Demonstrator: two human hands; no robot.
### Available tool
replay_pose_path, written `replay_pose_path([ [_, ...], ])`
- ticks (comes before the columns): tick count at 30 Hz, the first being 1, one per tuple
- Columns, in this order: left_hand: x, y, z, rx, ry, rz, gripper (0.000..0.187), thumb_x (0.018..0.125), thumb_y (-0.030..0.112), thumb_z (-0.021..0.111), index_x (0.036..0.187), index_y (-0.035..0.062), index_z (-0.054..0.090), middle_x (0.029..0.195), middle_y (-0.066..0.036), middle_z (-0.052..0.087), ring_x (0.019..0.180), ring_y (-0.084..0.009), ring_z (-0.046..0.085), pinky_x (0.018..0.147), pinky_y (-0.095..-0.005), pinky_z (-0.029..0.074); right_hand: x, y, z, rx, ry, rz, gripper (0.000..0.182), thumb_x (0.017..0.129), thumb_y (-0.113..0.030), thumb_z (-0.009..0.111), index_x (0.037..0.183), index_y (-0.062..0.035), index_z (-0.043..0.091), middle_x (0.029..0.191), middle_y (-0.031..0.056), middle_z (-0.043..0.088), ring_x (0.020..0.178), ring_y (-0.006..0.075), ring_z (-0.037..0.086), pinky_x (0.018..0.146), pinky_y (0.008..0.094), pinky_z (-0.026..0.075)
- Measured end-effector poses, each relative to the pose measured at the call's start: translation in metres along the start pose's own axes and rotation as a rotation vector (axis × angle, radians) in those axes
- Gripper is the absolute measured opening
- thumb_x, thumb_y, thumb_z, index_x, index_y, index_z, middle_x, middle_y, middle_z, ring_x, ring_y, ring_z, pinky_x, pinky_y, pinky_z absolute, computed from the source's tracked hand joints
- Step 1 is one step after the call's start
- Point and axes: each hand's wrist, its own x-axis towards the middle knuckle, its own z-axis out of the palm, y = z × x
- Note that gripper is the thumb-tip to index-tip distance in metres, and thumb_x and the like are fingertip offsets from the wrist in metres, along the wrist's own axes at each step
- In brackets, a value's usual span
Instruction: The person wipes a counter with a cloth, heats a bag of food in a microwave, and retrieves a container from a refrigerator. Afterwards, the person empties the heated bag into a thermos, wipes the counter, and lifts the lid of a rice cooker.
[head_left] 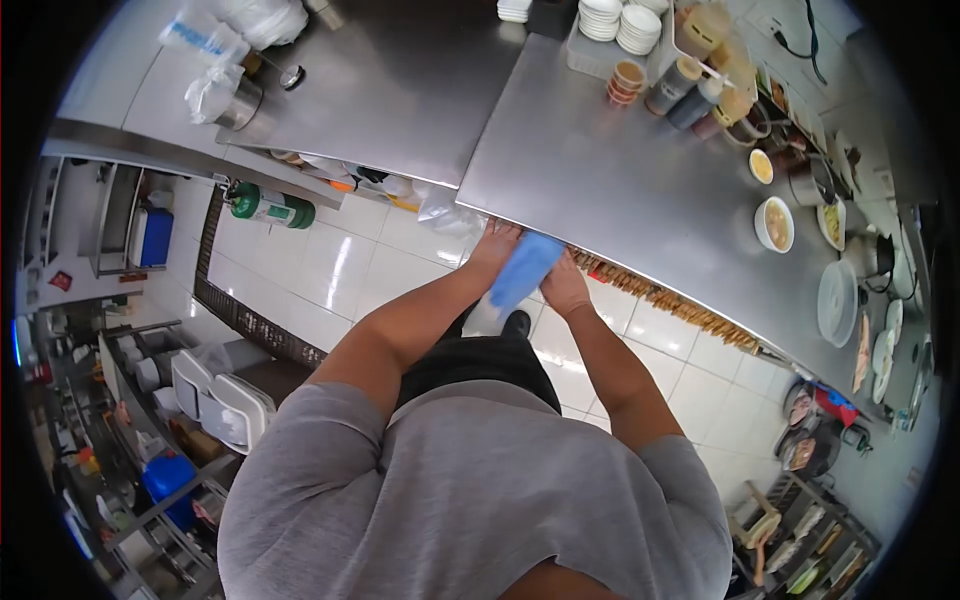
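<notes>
A blue cloth [526,270], smeared by motion, hangs between my hands just below the front edge of the steel counter [610,190]. My left hand [494,245] is at the cloth's upper left side, its fingers closed close to the counter edge. On the other side, my right hand [566,286] grips the cloth's right margin, with its fingertips partly hidden. Just right of that hand, a row of brown stick-like pieces [660,298] runs along under the counter edge. A clear plastic bag [447,213] hangs to the left of my left hand.
On the counter are sauce bottles [690,95], stacked white dishes [618,22], a soup bowl [774,224] and a clear round lid [838,303]. A green gas cylinder [270,206] lies across the view at left. White tiles [340,265] cover the floor, and my shoe [517,324] shows below the cloth.
</notes>
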Motion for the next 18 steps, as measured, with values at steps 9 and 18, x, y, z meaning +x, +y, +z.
replay_pose_path([
  [9,-0.005,0.002,-0.032,-0.375,0.105,-0.071,0.052,0.076,0.004,0.052,0.127,0.0004,0.045,0.131,-0.018,0.043,0.127,-0.0328,0.036,0.106,-0.0473,0.026,0.081,0.016,-0.017,0.577,-0.324,0.571,0.062,0.078,-0.046,0.056,0.131,-0.0156,0.046,0.134,0.0149,0.047,0.124,0.0317,0.043,0.103,0.0409,0.034],
  [18,-0.141,-0.091,0.023,-0.944,0.52,-0.642,0.061,0.07,-0.002,0.062,0.128,0.003,0.043,0.128,-0.021,0.044,0.122,-0.0385,0.038,0.105,-0.0403,0.031,0.073,0.007,-0.02,0.277,-0.388,0.768,0.074,0.071,-0.042,0.069,0.132,-0.0093,0.043,0.133,0.0182,0.044,0.124,0.0361,0.041,0.103,0.0474,0.032],
])
